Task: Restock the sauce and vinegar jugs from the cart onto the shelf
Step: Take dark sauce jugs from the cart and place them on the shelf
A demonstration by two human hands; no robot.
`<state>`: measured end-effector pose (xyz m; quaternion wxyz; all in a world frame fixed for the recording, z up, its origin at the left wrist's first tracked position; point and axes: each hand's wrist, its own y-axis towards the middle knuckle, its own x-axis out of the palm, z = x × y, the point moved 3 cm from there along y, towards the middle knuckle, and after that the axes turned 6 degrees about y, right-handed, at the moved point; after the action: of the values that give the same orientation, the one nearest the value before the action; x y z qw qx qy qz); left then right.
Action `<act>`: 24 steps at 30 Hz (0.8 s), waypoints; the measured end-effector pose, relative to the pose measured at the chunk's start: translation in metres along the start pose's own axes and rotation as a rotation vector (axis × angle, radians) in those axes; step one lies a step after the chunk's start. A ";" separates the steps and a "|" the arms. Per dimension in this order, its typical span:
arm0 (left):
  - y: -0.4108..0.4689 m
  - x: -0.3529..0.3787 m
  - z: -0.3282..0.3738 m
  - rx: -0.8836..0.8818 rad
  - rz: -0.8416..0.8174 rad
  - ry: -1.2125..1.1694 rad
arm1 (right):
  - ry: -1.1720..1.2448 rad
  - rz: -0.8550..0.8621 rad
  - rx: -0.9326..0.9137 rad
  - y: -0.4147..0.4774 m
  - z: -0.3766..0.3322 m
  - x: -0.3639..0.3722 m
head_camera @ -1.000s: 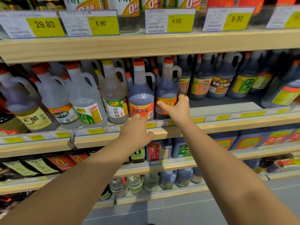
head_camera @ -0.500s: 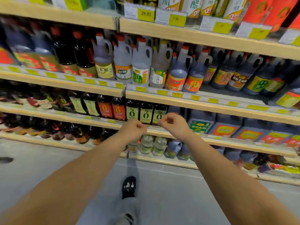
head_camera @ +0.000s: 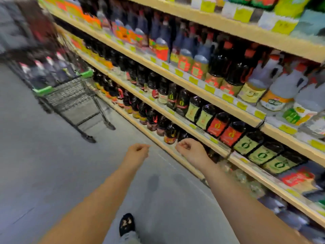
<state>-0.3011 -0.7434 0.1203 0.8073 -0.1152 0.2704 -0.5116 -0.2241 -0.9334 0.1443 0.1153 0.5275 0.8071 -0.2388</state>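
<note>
Stretching forward side by side above the grey floor, both bare forearms are held low, the left hand and the right hand kept near each other, fingers loosely curled and nothing gripped in either. The cart is seen well ahead on the left, just beside the shelf, with blurred dark red-capped jugs standing in its basket. Pale jugs are lined up on the shelf at right.

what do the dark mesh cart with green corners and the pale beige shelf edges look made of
Dark mesh cart with green corners: likely dark-coated metal wire, given its thin grid walls and slim legs; the green corners look like matt plastic. Pale beige shelf edges: wood or wood-look laminate, matt; blur hides any grain, so which is unclear.
</note>
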 end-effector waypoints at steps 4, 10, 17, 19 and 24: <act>0.050 -0.104 -0.006 -0.044 0.159 -0.139 | 0.084 -0.044 -0.024 0.048 -0.052 0.087; 0.109 -0.210 -0.007 -0.048 0.257 -0.244 | 0.245 -0.086 0.013 0.120 -0.123 0.177; 0.193 -0.292 0.011 -0.069 0.403 -0.338 | 0.198 -0.161 0.002 0.230 -0.181 0.246; 0.221 -0.307 0.019 -0.072 0.435 -0.349 | 0.190 -0.182 -0.027 0.266 -0.198 0.261; 0.290 -0.343 0.047 -0.114 0.532 -0.408 | 0.156 -0.260 -0.100 0.363 -0.256 0.295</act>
<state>-0.1668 -0.3126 0.1348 0.9423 -0.1855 0.1520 -0.2336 -0.0013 -0.4486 0.1394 0.0465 0.4291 0.8860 -0.1693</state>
